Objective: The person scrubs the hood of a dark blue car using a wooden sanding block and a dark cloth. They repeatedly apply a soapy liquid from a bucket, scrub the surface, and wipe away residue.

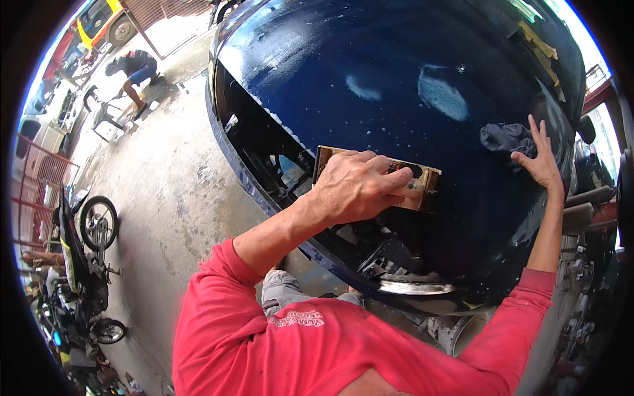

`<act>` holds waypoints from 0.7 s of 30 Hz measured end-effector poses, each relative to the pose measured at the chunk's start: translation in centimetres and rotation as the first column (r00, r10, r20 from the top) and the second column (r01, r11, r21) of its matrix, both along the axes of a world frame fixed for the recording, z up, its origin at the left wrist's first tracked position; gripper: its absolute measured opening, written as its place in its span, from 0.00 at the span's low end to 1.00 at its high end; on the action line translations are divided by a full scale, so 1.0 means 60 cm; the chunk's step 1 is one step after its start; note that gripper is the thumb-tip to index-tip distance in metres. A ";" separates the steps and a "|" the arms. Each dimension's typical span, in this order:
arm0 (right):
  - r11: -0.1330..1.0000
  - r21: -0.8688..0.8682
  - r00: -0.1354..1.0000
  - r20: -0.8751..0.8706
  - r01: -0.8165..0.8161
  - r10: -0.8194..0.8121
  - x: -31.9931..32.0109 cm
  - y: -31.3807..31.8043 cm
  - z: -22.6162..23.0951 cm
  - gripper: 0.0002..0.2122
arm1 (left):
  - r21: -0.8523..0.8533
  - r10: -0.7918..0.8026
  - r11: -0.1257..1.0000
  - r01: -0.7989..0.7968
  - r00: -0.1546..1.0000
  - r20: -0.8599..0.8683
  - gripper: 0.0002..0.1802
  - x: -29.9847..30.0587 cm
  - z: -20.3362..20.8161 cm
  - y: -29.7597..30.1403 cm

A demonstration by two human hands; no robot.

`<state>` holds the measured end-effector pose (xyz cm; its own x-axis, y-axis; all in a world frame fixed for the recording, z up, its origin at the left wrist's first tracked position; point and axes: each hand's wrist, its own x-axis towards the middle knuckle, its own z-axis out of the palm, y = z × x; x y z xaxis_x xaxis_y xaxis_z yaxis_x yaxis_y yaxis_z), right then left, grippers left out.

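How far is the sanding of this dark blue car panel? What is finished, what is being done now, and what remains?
Looks done: two dull pale patches show on the upper dark blue panel. In hand: the left hand presses a wooden sanding block against the wet panel; the right hand rests flat beside a dark cloth. Left: most of the paint looks glossy, so probably much remains.

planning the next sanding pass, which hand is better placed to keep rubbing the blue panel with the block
Left. The left hand already grips the sanding block flat on the blue panel. The right hand is off to the side, open, touching a dark rag.
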<state>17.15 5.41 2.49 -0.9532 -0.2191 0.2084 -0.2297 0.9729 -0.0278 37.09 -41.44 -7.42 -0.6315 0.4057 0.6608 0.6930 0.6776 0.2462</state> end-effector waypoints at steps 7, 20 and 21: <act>0.957 0.036 0.873 -0.420 0.288 -0.247 -0.011 -0.433 -0.130 0.29 | 0.231 0.203 0.922 -0.310 0.897 0.393 0.26 0.125 -0.077 -0.418; 0.931 0.016 0.884 -0.309 -0.363 0.350 0.252 -0.713 -0.209 0.18 | 0.122 0.264 0.950 -0.287 0.948 0.177 0.23 -0.069 -0.036 -0.632; 0.969 -0.009 0.923 -0.306 -0.248 0.234 0.300 -0.644 -0.203 0.21 | 0.073 0.239 0.961 -0.265 0.938 0.251 0.23 -0.124 -0.032 -0.657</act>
<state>35.17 -33.20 -9.68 -0.7641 -0.4172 0.4921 -0.4616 0.8864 0.0349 29.67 -80.87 -9.31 -0.8477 0.1495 0.5090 0.4153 0.7839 0.4614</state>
